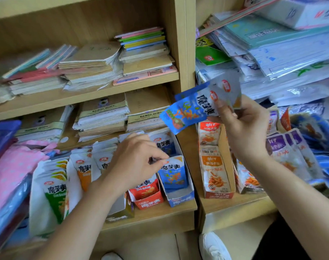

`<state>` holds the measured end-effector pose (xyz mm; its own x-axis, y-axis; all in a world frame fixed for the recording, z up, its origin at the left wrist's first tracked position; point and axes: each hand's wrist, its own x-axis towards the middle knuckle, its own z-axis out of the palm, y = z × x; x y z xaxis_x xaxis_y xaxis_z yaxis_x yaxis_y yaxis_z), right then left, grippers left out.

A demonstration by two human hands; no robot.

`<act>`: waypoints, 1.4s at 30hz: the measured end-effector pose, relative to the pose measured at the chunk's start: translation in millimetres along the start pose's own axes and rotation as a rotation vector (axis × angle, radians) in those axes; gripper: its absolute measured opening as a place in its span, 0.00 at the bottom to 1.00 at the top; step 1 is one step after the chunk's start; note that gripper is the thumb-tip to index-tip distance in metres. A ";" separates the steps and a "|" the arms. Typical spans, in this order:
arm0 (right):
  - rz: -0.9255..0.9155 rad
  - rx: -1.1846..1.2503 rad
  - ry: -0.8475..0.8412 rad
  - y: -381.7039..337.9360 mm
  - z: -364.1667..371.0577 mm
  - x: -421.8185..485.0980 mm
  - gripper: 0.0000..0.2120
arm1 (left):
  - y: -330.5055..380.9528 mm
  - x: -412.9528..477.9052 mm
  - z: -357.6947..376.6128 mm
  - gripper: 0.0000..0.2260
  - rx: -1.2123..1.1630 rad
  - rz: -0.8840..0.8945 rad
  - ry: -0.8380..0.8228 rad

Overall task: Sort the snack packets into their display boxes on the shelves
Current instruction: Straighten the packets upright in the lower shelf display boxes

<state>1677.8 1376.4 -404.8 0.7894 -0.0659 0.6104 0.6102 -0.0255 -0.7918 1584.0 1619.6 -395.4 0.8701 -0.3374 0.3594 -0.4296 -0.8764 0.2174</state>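
Observation:
My right hand [242, 126] holds a fan of blue and white snack packets [193, 107] up in front of the shelf post. My left hand [135, 158] pinches the top edge of a blue packet [174, 173] that stands in the blue display box [180, 200] on the lower shelf. A red display box [150, 202] with red packets sits just left of it. Further left stand green packets [51, 194] and orange packets [83, 171]. An orange display box [216, 166] with its packets stands on the right shelf.
Purple packets [289, 151] and loose blue ones [325, 162] pile up at the right. Stacks of notebooks [96, 64] fill the shelves above. Pink and blue plastic bags [11, 171] lie at the left. A white shoe [214, 248] shows below.

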 end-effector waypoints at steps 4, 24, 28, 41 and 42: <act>-0.071 -0.054 -0.285 -5.6 23.3 -13.4 0.08 | 9.7 -24.6 5.8 0.05 -0.076 -0.002 0.028; 0.130 -0.305 -0.713 20.2 47.7 -4.4 0.15 | 14.2 -15.1 18.0 0.05 0.115 -0.364 0.247; 0.151 -0.347 -0.896 17.9 39.0 -10.5 0.24 | 7.7 -0.9 24.5 0.05 0.227 -0.384 0.265; -0.067 -0.826 -0.768 44.4 76.1 -36.3 0.51 | -16.3 14.4 33.6 0.14 0.246 -0.403 0.266; -0.054 -0.794 -0.760 46.1 75.8 -36.9 0.49 | -19.7 14.5 32.0 0.20 0.226 -0.418 0.212</act>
<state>1681.8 1453.2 -462.3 0.7650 0.5791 0.2819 0.6430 -0.6620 -0.3851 1612.9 1621.0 -423.5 0.8782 0.1141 0.4645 0.0276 -0.9816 0.1888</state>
